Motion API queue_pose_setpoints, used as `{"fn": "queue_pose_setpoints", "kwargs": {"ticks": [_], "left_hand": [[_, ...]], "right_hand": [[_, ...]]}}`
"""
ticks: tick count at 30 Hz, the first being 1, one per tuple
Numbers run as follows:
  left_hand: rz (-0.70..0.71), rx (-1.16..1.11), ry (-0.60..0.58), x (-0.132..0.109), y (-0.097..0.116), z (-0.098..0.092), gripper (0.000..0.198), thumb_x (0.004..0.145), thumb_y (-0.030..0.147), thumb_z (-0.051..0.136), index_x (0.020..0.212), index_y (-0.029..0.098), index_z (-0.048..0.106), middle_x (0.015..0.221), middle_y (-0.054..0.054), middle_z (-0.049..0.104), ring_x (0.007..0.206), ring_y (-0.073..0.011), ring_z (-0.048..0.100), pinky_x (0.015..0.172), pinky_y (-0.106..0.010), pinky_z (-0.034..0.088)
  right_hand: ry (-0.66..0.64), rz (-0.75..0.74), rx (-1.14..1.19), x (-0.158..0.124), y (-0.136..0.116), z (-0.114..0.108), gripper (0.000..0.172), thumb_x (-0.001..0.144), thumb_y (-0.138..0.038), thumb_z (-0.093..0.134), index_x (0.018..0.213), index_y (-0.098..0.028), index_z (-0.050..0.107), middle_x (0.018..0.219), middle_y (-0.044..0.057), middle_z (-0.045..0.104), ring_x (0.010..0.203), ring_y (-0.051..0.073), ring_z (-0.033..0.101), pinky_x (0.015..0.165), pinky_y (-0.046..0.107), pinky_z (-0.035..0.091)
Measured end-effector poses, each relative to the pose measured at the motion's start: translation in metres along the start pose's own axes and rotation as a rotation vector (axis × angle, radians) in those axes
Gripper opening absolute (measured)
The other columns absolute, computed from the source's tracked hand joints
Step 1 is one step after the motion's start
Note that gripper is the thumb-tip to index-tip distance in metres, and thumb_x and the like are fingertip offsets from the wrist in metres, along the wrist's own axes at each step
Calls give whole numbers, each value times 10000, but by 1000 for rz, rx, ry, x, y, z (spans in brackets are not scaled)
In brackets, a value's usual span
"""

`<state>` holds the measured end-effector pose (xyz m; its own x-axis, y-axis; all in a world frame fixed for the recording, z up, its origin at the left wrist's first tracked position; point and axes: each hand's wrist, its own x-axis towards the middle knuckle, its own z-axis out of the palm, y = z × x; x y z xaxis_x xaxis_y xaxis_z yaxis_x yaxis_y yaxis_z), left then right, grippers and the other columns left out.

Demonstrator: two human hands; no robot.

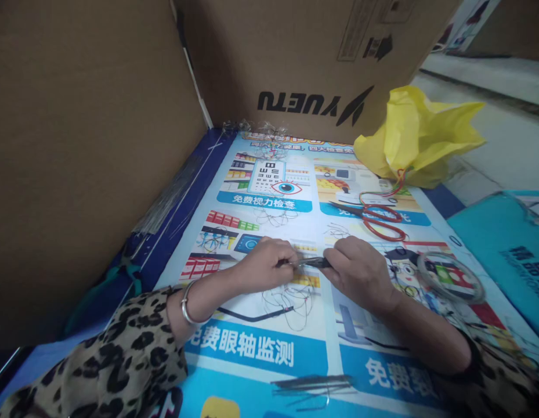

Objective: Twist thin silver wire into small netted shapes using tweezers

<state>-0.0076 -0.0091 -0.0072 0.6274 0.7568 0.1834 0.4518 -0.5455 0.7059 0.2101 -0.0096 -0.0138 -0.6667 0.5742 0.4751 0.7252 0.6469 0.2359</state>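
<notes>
My right hand [362,276] is closed round a dark metal tool that looks like small pliers [316,262], its narrow jaws pointing left. The handles are hidden in my fist. Opposite it, my left hand [269,264] is pinched shut on thin wire, whose end meets the jaws between the two hands. Below my fingers spreads a loose tangle of looped wire [290,302] with small red bits. Red-handled scissors [384,220] lie beyond my right hand, and a coil of wire [452,277] rests to its right.
Cardboard walls [90,116] stand at the left and back. A bundle of straight wires [169,197] and teal-handled pliers [125,273] lie along the left. A yellow bag [417,136] sits at back right. Short dark rods [315,383] lie in front on the printed sheet [332,325].
</notes>
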Motion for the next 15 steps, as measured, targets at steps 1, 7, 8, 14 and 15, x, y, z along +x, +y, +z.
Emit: {"fn": "queue_pose_setpoints", "kwargs": {"ticks": [1,7,8,14,15], "left_hand": [[-7,-4,-7,0,1,-1,139,680,90,444,655,165,558,674,18,608,682,-115,540,711,-266,385],[-30,-24,-30,-1,3,-4,158,703,112,430,633,163,563,625,26,581,619,-94,510,696,-253,382],[-26,-32,-35,-1,3,-5,162,705,112,428,628,162,562,606,32,567,595,-86,493,685,-245,379],[-16,-110,-71,-1,2,-6,176,718,93,426,615,148,557,543,53,478,526,-58,417,592,-200,343],[-15,-129,-74,-1,2,-7,178,718,89,423,626,145,564,546,51,478,527,-57,420,582,-196,341]], "right_hand": [[12,-5,-7,0,0,0,212,789,-273,546,593,-194,542,608,35,481,652,172,379,609,305,256],[16,-41,-37,1,2,-2,189,757,-263,574,584,-199,533,607,39,485,649,178,363,602,313,248],[16,-42,-40,1,2,-2,184,752,-260,578,584,-200,533,607,39,486,650,179,362,602,315,248],[24,-58,-44,1,4,-4,190,766,-256,564,588,-197,537,604,40,486,648,175,359,602,313,249],[26,-60,-45,0,5,-4,199,773,-262,561,587,-196,536,602,41,484,647,175,359,600,313,248]]}}
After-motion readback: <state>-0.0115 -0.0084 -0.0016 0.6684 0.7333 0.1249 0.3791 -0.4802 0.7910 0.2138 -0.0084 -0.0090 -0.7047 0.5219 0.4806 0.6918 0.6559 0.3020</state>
